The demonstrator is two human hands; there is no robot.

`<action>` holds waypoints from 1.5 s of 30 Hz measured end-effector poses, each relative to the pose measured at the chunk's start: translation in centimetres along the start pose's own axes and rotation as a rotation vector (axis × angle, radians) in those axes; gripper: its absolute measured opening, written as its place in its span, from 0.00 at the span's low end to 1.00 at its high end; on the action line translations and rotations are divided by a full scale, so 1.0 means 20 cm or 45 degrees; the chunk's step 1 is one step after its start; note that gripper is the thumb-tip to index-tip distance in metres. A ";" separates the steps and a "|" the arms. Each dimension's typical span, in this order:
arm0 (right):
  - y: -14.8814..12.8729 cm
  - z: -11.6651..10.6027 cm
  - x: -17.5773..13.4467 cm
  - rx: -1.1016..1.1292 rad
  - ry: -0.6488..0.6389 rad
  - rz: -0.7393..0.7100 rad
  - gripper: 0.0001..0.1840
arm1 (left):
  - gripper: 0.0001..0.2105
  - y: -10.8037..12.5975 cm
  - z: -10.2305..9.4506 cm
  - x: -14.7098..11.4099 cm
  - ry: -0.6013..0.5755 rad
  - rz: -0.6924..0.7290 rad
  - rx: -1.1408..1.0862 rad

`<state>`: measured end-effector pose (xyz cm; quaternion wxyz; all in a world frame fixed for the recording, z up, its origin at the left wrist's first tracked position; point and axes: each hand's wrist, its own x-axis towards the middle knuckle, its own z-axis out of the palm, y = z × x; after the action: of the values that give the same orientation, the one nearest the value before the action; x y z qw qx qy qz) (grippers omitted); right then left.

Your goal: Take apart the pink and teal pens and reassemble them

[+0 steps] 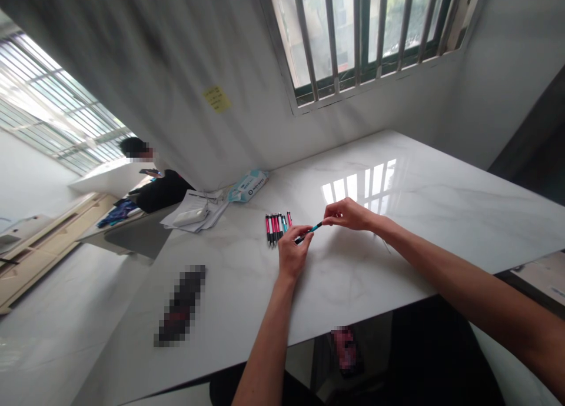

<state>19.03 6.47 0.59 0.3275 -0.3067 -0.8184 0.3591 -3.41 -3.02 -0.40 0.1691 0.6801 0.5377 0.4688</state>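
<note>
A blue and black pen (315, 227) is held slantwise above the white marbled table (353, 288). My left hand (295, 250) is closed around its lower part, thumb and fingers pinching it. At the pen's upper end, the fingertips of my right hand (346, 214) are pinched together on it. Just beyond my left hand lies a row of several pens (274, 228), red, white and blue with black grips, side by side on the table. My left fingers partly hide the nearer end of that row.
A pack of wipes (248, 186) and a stack of papers (196, 210) lie at the table's far left. A blurred dark object (180, 306) rests near the left edge. Another person (161, 182) sits beyond the papers. A barred window (366, 35) is above the table.
</note>
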 end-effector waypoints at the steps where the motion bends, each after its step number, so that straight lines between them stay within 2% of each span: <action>1: 0.00 0.00 0.00 -0.020 -0.005 0.004 0.16 | 0.06 0.00 0.00 0.00 -0.005 -0.002 -0.001; 5: 0.00 0.00 0.00 -0.003 -0.001 -0.053 0.13 | 0.06 0.00 0.00 0.00 0.005 -0.017 -0.012; 7: 0.01 0.00 0.00 -0.038 -0.010 -0.014 0.12 | 0.06 0.00 0.00 0.00 0.005 -0.025 -0.019; 9: 0.00 0.00 0.00 -0.078 -0.023 0.030 0.16 | 0.06 -0.01 0.00 0.00 -0.005 -0.031 -0.019; 14: -0.01 0.00 0.00 -0.067 0.009 -0.083 0.14 | 0.07 -0.02 0.00 0.00 0.002 -0.041 -0.022; 19: 0.01 0.00 0.02 -0.201 0.002 0.034 0.18 | 0.07 -0.02 0.00 0.00 -0.056 -0.041 -0.031; 24: 0.00 0.01 0.01 -0.066 -0.045 0.073 0.23 | 0.06 -0.01 0.00 0.00 -0.095 -0.137 -0.153; 28: -0.03 0.08 0.00 0.042 -0.124 0.056 0.25 | 0.11 -0.03 -0.02 0.01 -0.031 -0.263 -0.376; 32: -0.05 0.15 -0.01 0.061 -0.234 0.008 0.25 | 0.12 -0.07 -0.06 0.02 0.086 -0.300 -0.422; 36: -0.06 0.16 -0.02 -0.032 -0.283 -0.047 0.21 | 0.13 -0.08 -0.07 0.02 0.133 -0.296 -0.394; 41: -0.07 0.14 -0.01 -0.152 -0.241 -0.215 0.09 | 0.13 -0.06 -0.06 0.02 0.189 -0.270 -0.344; 45: -0.06 0.12 -0.01 -0.173 -0.197 -0.150 0.07 | 0.14 -0.06 -0.09 0.03 0.217 -0.258 -0.263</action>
<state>17.03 4.71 0.29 0.2623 -0.2510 -0.8803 0.3054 -5.61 -2.57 -0.03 0.2385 0.5592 0.5648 0.5580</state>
